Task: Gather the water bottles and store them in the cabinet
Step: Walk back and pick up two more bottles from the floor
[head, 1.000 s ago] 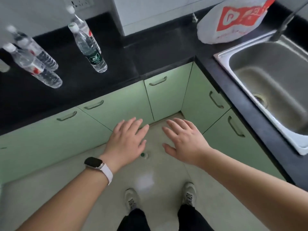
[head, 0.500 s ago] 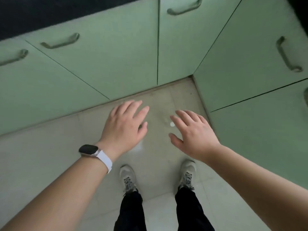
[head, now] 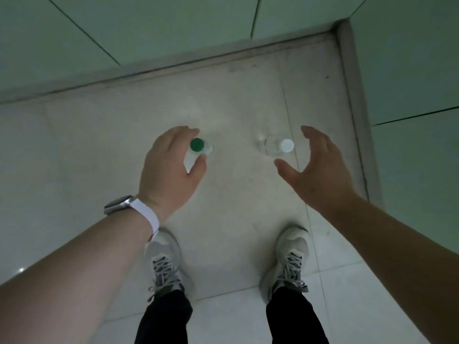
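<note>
Tiled floor (head: 236, 100) (pale), 2 sneakers (head: 162, 254)

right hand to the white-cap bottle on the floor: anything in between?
Nothing visible. The right hand is open, thumb and fingers spread beside the white-capped bottle, with only bare floor in the gap. The left hand is off at the green-capped bottle, clear of that path.

Dim here, a greenish cast over everything; the floor (head: 236, 100) is the palest patch, flat and evenly lit, no hard shadows on it; one small glint at the lower left (head: 21, 270); the cabinet doors (head: 149, 26) sit murky along the top; wide-angle bend pulls the forearms huge at the bottom corners; detail soft and slightly smeared throughout.
</note>
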Tool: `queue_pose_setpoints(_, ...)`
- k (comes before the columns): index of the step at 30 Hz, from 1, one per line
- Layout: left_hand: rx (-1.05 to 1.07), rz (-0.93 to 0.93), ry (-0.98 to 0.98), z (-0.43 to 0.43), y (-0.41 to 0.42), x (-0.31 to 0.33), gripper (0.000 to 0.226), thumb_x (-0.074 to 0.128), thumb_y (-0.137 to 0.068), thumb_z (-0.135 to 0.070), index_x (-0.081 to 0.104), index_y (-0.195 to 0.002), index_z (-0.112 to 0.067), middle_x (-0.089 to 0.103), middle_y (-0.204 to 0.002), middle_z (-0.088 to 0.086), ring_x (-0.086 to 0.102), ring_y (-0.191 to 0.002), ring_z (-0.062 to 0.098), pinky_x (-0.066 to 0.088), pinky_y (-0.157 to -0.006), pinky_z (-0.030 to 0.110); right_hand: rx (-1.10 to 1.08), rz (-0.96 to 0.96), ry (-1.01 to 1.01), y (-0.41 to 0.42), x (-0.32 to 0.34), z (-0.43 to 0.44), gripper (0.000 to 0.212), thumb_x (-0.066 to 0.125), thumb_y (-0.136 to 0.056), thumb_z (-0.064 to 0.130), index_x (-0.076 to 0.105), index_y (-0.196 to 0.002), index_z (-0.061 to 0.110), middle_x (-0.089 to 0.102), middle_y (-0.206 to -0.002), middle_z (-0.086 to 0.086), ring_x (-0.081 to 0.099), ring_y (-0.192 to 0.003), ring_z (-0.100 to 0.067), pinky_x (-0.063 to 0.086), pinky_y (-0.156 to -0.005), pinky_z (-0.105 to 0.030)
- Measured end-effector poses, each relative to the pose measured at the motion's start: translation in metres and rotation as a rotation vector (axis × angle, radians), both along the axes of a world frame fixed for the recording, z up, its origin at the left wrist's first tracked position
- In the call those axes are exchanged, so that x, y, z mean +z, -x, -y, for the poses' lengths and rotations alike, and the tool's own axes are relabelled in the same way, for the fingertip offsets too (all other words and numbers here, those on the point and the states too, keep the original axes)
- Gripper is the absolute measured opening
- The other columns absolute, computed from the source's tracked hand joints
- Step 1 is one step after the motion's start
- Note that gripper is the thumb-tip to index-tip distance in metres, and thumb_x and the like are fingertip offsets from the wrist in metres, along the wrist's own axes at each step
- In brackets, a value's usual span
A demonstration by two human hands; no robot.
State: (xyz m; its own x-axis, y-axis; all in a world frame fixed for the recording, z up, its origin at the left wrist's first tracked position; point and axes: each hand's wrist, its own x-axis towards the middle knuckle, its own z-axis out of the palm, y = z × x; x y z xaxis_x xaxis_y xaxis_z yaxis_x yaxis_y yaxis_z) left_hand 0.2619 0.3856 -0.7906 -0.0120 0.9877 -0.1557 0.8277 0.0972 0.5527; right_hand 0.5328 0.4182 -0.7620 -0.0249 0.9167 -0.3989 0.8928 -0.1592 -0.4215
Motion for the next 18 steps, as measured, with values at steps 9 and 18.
queue_pose_setpoints(9, 0.409, 0.222, 0.208, 0.028, 0.003, -0.111, 0.065, 0.071, -0.093, -0.027, 0.042, -0.148, -0.011, 0.052, -0.145, 0.007, 0.050, -0.132, 0.021, 0.039, -0.112, 0.037, -0.308, -0.164, 0.068, -0.025, -0.119, 0.004, 0.091, 0.078, -0.076, 0.047, 0.028, -0.148, 0.021, 0.046, -0.141, 0.005, 0.046, -0.127, -0.013, 0.040, -0.101, -0.029)
queue_pose_setpoints(18, 0.407, 0.315, 0.262, 0.007, -0.001, -0.156, 0.063, 0.078, -0.087, -0.030, 0.043, -0.140, -0.031, 0.053, -0.127, -0.020, 0.052, -0.122, 0.006, 0.042, -0.109, 0.031, -0.325, -0.322, 0.010, -0.020, -0.193, -0.005, 0.080, 0.085, -0.073, 0.033, 0.038, -0.137, 0.024, 0.049, -0.120, 0.014, 0.049, -0.113, -0.007, 0.044, -0.099, -0.029)
